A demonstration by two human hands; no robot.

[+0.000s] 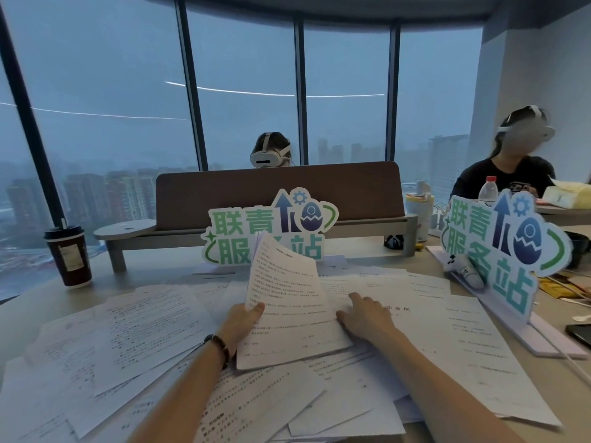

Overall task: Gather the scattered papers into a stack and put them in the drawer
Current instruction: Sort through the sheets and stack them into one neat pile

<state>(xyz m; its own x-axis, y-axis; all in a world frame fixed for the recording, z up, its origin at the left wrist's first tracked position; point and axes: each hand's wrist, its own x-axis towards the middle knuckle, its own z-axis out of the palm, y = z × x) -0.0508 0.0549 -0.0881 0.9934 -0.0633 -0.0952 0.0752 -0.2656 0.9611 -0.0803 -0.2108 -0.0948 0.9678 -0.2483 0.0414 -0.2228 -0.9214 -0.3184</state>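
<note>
Papers (153, 318) lie scattered across the desk (28, 302), overlapping from the left edge to the right; no drawer is in view. At far left a lidded paper cup (67, 254) stands clear of the sheets. Just left of centre, the person's left hand (240, 321), a bead bracelet (219, 346) on its wrist, is closed in a pinch on a small sheaf (287, 302), thumb on top at the left edge, so that the far end curls upward while the near end rests on the pile. To its right, the right hand (364, 318) lies flat, fingers spread, on a loose sheet (415, 314) beside the sheaf; it presses rather than grips.

Step in hand, as judged: adding sheets to the sheaf. Done well, the right hand would slide the next sheet under or onto the sheaf with edges aligned, while the left keeps a firm pinch so the sheaf does not fan out. The papers at far left and the sheets near the body are yet to be collected; the task looks early.

Legible writing: the sheet beside the right hand shows the characters "动合同". Two cut-out signs, one behind the sheaf (271, 228) and one at right (502, 244), read "联青服务站". Body text on the papers is too small to read.
</note>
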